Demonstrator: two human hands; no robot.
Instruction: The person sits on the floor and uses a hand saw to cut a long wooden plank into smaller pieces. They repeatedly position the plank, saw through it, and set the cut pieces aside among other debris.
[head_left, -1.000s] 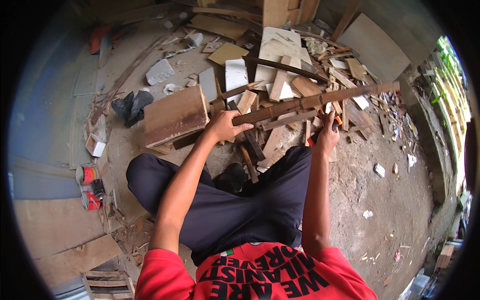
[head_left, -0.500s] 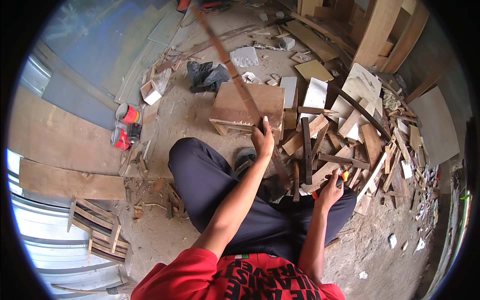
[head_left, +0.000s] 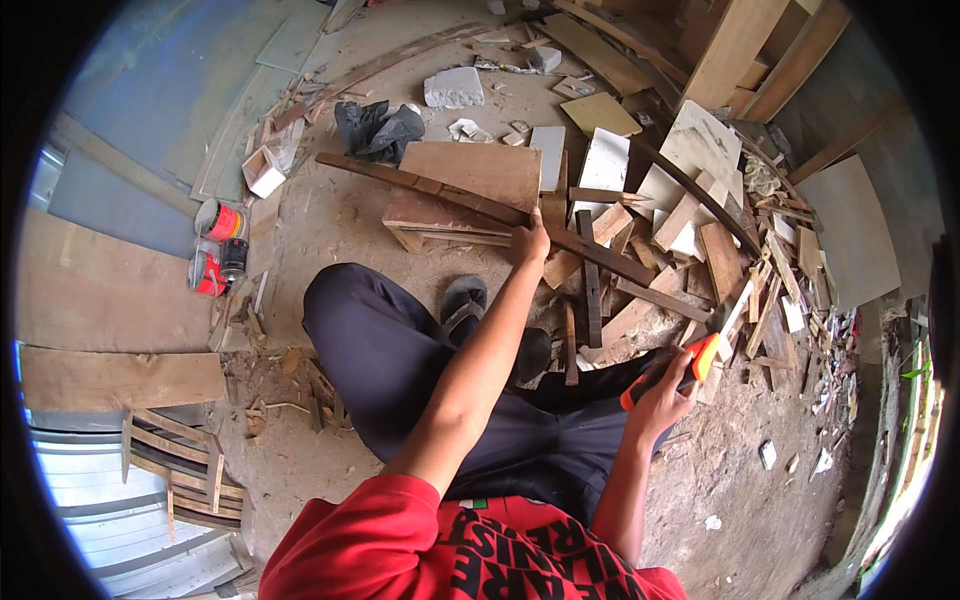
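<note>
Change: half a second back the dark strip stood steeply away from the person; it now lies lower, slanting across the wooden stool.
Left hand (head_left: 530, 243): arm stretched forward, fingers curled around the long dark wood strip (head_left: 480, 208), gripping it near its middle.
Strip position: runs from upper left near the black cloth (head_left: 378, 128) down to the right into the scrap pile (head_left: 700, 250); rests across the top of the low wooden stool (head_left: 465, 190).
Right hand (head_left: 662, 398): closed around the orange handle of a handsaw (head_left: 672, 372), held beside the right knee; blade hard to make out against the scraps.
Posture: seated, dark trousers, red shirt; a sandalled foot (head_left: 463, 303) just below the stool.
Surroundings: red paint cans (head_left: 215, 250) at left, well apart from both hands.
</note>
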